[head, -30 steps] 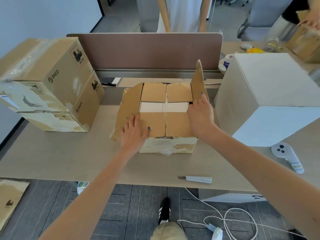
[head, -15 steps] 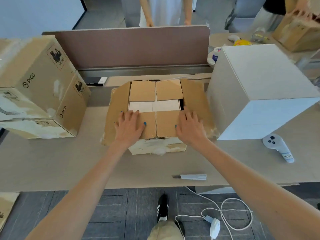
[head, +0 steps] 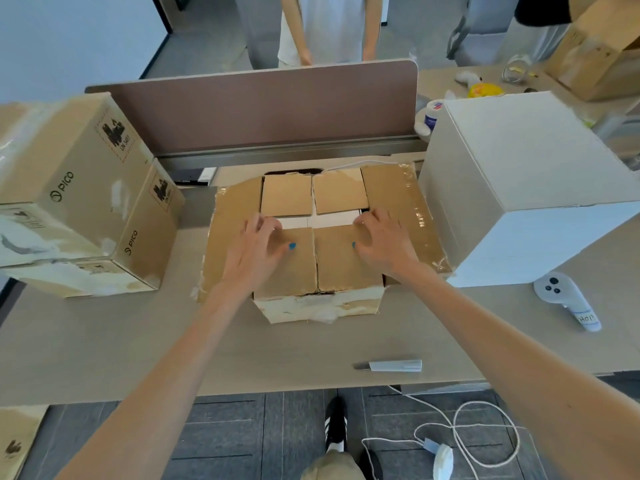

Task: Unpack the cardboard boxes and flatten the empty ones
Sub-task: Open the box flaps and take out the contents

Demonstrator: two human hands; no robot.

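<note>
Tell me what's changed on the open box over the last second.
The right outer flap, upright before, now lies folded out. The left grip and right grip moved inward, curling over the near inner flaps. PICO boxes, white box, utility knife, controller unchanged.

Both hands work at the open cardboard box [head: 322, 306] on the desk [head: 104, 341].
The left hand [head: 258, 245] and right hand [head: 382, 242] curl their fingers over the far edges of its near flaps [head: 343, 268]. Stacked PICO boxes [head: 79, 188] stand to its left and a white box [head: 519, 174] just to its right. A utility knife [head: 394, 366] lies in front of it.
</note>
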